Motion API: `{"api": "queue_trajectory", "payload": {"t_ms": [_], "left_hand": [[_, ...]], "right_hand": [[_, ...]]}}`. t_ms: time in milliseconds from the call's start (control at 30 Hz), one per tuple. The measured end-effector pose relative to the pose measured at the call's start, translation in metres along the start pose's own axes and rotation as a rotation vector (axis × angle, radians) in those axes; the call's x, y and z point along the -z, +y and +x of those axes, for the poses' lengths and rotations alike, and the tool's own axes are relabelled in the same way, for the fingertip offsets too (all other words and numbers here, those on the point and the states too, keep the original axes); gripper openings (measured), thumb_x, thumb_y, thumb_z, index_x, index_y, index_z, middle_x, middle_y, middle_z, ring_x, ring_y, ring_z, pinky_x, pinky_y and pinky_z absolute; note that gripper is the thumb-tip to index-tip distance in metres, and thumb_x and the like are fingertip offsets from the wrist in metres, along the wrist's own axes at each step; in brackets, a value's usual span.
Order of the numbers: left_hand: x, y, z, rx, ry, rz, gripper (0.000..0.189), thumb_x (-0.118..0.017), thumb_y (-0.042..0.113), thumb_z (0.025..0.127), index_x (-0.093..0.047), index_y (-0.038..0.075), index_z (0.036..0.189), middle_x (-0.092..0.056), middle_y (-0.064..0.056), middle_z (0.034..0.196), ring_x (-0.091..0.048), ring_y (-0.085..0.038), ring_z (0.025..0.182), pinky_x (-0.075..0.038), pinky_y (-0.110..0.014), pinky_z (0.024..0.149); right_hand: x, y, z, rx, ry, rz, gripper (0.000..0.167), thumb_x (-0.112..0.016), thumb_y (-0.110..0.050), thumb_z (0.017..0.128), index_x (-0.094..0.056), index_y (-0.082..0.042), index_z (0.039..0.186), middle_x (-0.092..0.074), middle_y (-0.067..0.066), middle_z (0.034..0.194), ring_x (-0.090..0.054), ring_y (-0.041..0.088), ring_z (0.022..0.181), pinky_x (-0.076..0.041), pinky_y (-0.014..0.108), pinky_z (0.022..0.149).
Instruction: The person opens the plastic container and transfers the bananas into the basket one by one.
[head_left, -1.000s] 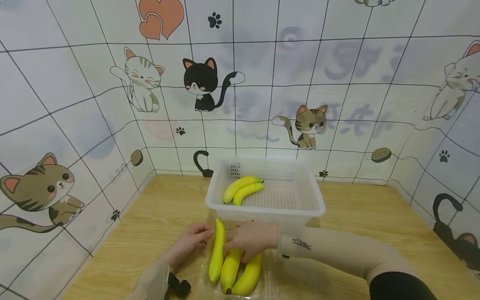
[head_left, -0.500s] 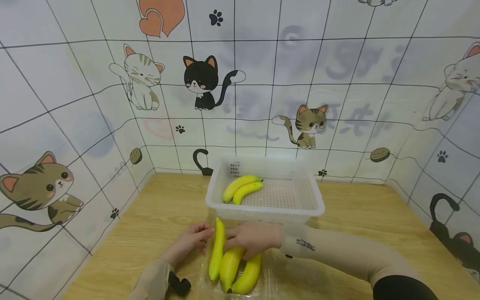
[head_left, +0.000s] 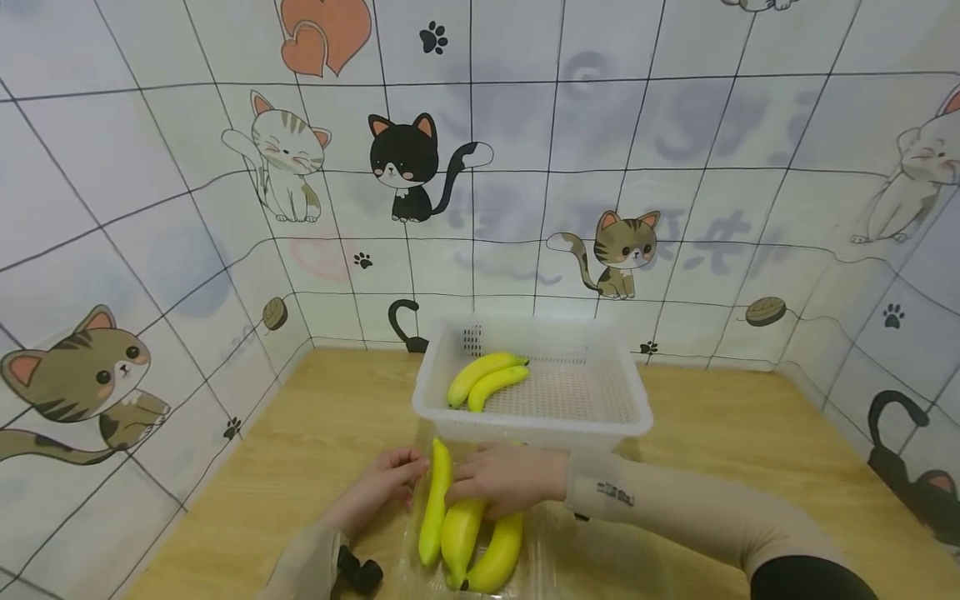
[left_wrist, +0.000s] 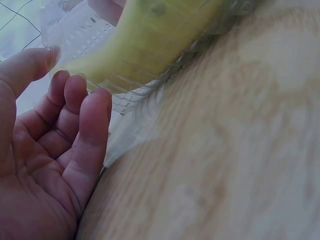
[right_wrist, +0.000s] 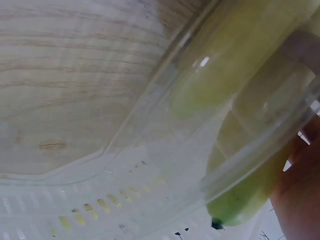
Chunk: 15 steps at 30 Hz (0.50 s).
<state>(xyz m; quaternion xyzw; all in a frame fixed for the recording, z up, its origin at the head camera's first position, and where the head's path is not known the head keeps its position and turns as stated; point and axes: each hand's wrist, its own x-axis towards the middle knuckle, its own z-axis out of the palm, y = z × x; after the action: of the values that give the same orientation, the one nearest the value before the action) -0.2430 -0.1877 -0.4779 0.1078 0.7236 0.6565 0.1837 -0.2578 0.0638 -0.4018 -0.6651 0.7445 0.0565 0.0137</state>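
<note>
Three yellow bananas lie in a clear plastic container (head_left: 546,558) at the front of the table: a left banana (head_left: 433,512), a middle banana (head_left: 459,546) and a right banana (head_left: 498,557). My left hand (head_left: 386,482) pinches the container's left rim between thumb and fingertips, beside the left banana. In the left wrist view, the thin plastic edge passes between thumb and fingers of the left hand (left_wrist: 60,135). From above, my right hand (head_left: 510,477) grips the upper part of the middle banana. It hides the banana's far end, and its fingertips are partly hidden.
Behind the container stands a white perforated basket (head_left: 536,423). Two bananas (head_left: 487,377) lie in the basket's left side. The wooden table (head_left: 720,433) ends at walls with a cat pattern at the back and both sides.
My right hand has shifted slightly to the right, and the middle banana's near tip has moved a little left. The left hand stays at the container's rim.
</note>
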Motion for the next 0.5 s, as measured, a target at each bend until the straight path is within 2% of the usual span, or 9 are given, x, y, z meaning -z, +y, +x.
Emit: {"api": "queue_trajectory", "payload": {"t_ms": [167,500], "left_hand": [[-0.0018,-0.0011,0.0013,-0.001,0.007,0.005,0.026,-0.060,0.029,0.097,-0.055,0.003,0.097,-0.051,-0.002,0.082,-0.051,-0.016,0.073,-0.051,-0.029,0.061],[0.0007,-0.0019,0.0028,-0.030,-0.011,0.000,0.025,-0.059,0.025,0.098,-0.054,0.000,0.098,-0.052,-0.002,0.083,-0.052,-0.015,0.074,-0.051,-0.028,0.059]], "right_hand": [[-0.0013,0.0021,-0.0020,0.039,0.019,-0.033,0.053,-0.075,-0.027,0.086,-0.055,-0.030,0.135,-0.059,-0.012,0.120,-0.053,0.002,0.103,-0.043,0.020,0.082],[-0.0001,0.0027,-0.0031,0.057,0.046,-0.031,0.049,-0.073,-0.026,0.087,-0.056,-0.028,0.134,-0.058,-0.009,0.126,-0.053,0.004,0.110,-0.045,0.023,0.090]]}}
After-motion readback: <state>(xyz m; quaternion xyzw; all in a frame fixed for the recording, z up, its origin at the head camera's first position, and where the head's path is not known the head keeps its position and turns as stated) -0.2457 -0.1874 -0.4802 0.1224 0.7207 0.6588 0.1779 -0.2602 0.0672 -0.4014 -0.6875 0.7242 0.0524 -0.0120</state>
